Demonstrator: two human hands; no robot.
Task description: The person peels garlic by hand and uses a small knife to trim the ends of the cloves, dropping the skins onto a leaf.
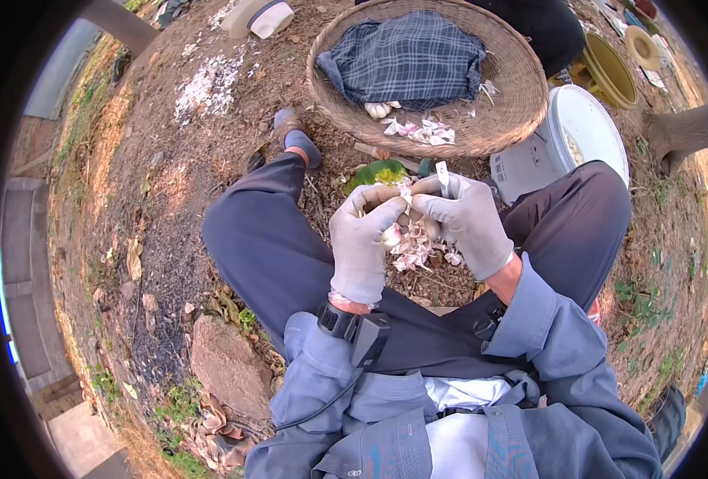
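Head view, looking down on a seated person's lap and the bare ground between the knees. No brand, label or legible writing can be made out on any item.

The left hand (359, 243), in a grey glove, curls its fingers around a garlic bulb (391, 234); the bulb sits between the thumb and the bent fingers, largely hidden by the glove, with only pale cloves and skin showing at the inner side of the palm. The right hand (467, 222), likewise gloved, meets the left hand at the bulb. Its fingers are pressed together around the handle of a small knife (442, 177), whose short pale blade stands up above the knuckles. Whether the blade touches the bulb cannot be told.

Below the two hands, on the ground between the knees, lies a heap of garlic peelings (418, 254). A black wrist-worn device (354, 329) with a cable sits on the left forearm.

Beyond the hands rests a round woven basket (522, 88). Inside it, a folded plaid cloth (406, 57) covers the middle, and loose garlic pieces (418, 129) lie near the basket's near rim. Just beside the basket's right edge stands a white bucket (589, 128). A green leaf (378, 170) lies on the ground between basket and hands.
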